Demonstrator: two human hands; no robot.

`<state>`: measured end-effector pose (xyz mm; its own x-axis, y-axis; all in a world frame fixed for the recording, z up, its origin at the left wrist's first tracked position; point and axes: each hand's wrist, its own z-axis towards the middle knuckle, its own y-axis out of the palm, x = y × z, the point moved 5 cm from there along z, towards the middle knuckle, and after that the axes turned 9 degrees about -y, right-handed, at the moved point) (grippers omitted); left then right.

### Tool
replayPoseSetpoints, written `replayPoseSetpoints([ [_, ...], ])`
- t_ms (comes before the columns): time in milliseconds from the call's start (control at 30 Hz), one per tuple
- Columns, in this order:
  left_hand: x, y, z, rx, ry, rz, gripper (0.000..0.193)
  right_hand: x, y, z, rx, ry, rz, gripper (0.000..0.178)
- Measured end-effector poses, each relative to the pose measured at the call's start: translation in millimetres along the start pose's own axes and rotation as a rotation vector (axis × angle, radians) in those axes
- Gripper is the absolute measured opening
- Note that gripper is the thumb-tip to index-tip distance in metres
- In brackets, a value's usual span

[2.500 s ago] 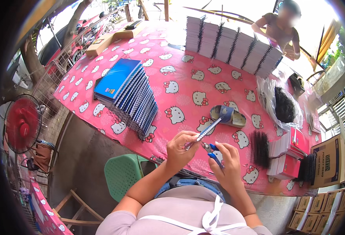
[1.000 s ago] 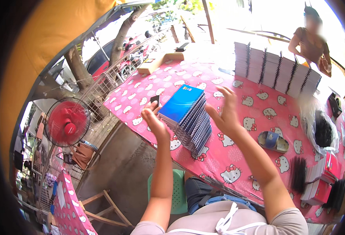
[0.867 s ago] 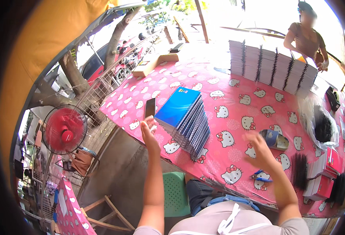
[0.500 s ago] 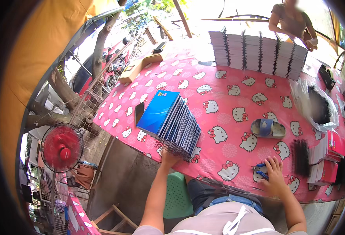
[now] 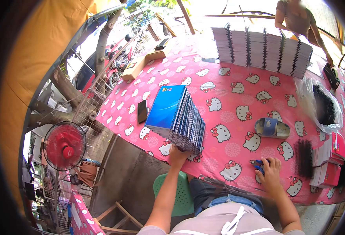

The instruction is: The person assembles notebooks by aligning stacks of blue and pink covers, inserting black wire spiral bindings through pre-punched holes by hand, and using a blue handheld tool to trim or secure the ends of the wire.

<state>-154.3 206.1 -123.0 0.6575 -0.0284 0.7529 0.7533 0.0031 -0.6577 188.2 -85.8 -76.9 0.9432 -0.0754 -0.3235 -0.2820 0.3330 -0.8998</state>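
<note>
A tall stack of blue spiral-bound notebooks [image 5: 166, 105] stands near the table's front left edge, coils facing right. My left hand [image 5: 178, 156] is against the bottom of the stack's near side, its fingers mostly hidden by the notebooks. On the right, my right hand [image 5: 272, 172] rests on the table with fingers curled over blue-handled pliers [image 5: 259, 168]; the handles show between thumb and fingers. A black phone [image 5: 142, 111] lies left of the stack. Beyond my right hand is a blue and beige slide sandal [image 5: 272, 128].
Tall stacks of spiral-bound books [image 5: 258, 49] line the far side; a person [image 5: 297, 19] stands behind them. At right are a plastic bag of black coils [image 5: 323, 103], a black coil bundle [image 5: 303, 158] and red-covered books [image 5: 331, 174]. A red fan [image 5: 64, 145] stands left.
The right hand's fingers have curled in from lying flatter beside the pliers. My left hand remains at the stack's base. The far person's arm now reaches down toward a black object.
</note>
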Motion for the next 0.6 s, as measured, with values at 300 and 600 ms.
replayPoseSetpoints([
  [300,31.4,22.1,41.3,-0.092,0.021,0.252,0.073,-5.9,-15.4,37.0,-0.008,-0.055,0.253,0.049],
  [600,113.7,-72.6,72.0,-0.190,-0.043,-0.754,0.062,-81.1,-20.9,183.2,0.690,-0.387,0.917,0.043],
])
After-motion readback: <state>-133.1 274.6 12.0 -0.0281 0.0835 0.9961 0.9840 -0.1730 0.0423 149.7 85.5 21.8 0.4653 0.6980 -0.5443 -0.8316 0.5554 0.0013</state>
